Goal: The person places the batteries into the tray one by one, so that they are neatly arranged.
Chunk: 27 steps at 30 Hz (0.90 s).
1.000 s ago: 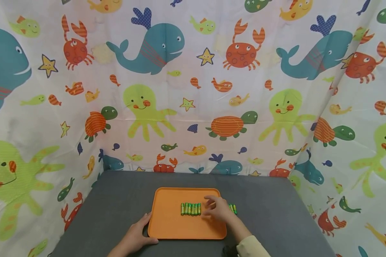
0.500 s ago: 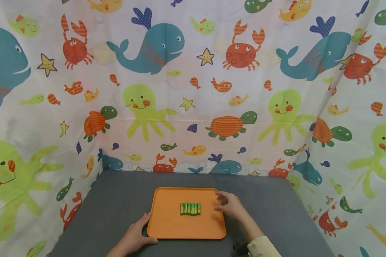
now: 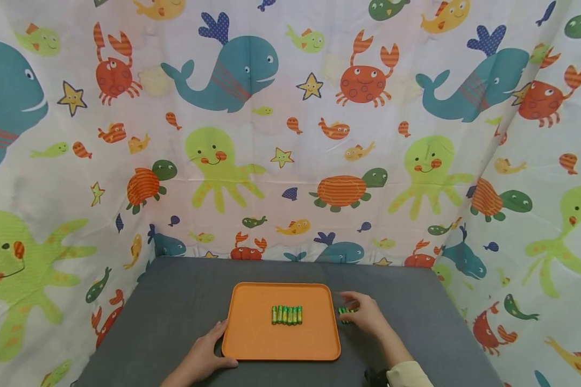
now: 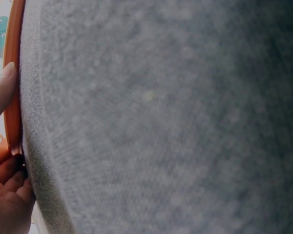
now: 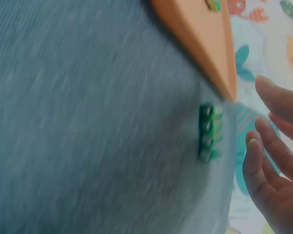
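While left hand [image 3: 202,350] grips orange tray [image 3: 256,341], right hand [image 3: 368,314] near green batteries [image 5: 208,126], fingers parted, holding nothing

Off the near right corner of the rounded rectangular orange tray [image 3: 281,346], a pale yellow cloth sleeve [image 3: 409,374] shows; on its tray side sits a small, indistinct black piece [image 3: 376,377].

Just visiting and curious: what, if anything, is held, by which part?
Left hand grips the tray by its near left corner; right hand holds nothing visible.
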Tool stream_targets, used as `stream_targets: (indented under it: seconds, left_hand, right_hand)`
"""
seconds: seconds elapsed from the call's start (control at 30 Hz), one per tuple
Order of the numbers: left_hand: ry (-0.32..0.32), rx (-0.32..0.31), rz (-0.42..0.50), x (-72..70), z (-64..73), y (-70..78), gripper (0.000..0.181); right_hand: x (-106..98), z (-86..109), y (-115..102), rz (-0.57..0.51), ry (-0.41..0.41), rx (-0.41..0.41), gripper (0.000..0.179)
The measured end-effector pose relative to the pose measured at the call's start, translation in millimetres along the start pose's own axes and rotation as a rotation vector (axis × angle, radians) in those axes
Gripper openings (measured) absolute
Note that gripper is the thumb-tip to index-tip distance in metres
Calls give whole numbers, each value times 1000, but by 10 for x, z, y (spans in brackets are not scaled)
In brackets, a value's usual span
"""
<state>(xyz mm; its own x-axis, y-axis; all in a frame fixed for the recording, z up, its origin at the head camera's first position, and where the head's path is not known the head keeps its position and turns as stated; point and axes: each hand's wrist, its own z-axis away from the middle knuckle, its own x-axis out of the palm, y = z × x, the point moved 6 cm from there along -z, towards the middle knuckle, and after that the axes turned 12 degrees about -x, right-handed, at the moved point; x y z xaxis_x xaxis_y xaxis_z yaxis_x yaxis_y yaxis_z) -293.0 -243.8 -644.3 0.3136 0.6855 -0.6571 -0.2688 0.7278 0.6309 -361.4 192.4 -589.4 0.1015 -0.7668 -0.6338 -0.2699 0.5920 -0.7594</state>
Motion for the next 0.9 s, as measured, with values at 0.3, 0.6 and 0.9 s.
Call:
stream_targets:
  seconds: [0.3, 0.6, 0.9]
  left_hand:
    - [2, 3, 7, -28, 10, 0, 118]
    - [-10, -15, -3, 9, 7, -28, 118]
    - [-3, -16, -8, 3, 14, 28, 118]
  right_hand:
    - [-124, 50, 309, 134, -66, 67, 74]
    - [-90, 85, 426, 154, -82, 65, 61]
    - [-119, 86, 458, 208, -69, 56, 46]
